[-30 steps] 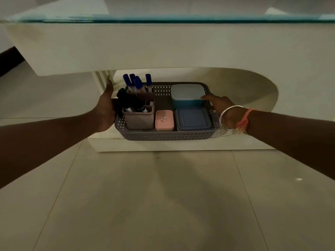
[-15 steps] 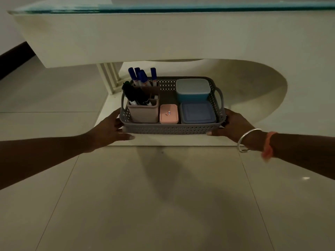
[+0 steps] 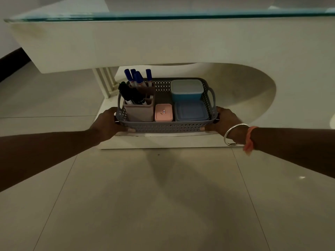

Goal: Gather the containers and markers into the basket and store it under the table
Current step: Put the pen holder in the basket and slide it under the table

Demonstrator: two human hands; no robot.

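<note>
A grey perforated basket (image 3: 166, 127) rests on the white base under the glass-topped table (image 3: 163, 38). Inside it stand a brown holder (image 3: 138, 113) with black markers (image 3: 129, 94) and a second holder behind with blue-capped markers (image 3: 137, 77). Beside them lie a small pink container (image 3: 163, 112), a flat blue container (image 3: 191, 111) and a taller blue container (image 3: 186, 89). My left hand (image 3: 108, 122) grips the basket's front left corner. My right hand (image 3: 224, 120), with a bangle at the wrist, grips the front right corner.
The table's white lower base (image 3: 163, 141) has a front edge just below the basket. A ribbed white leg (image 3: 105, 80) stands behind on the left. The curved wall of the recess (image 3: 253, 91) rises on the right. Tiled floor (image 3: 163, 196) spreads in front.
My hands slid from the basket's side handles to its front corners. The basket now sits a little deeper under the table top.
</note>
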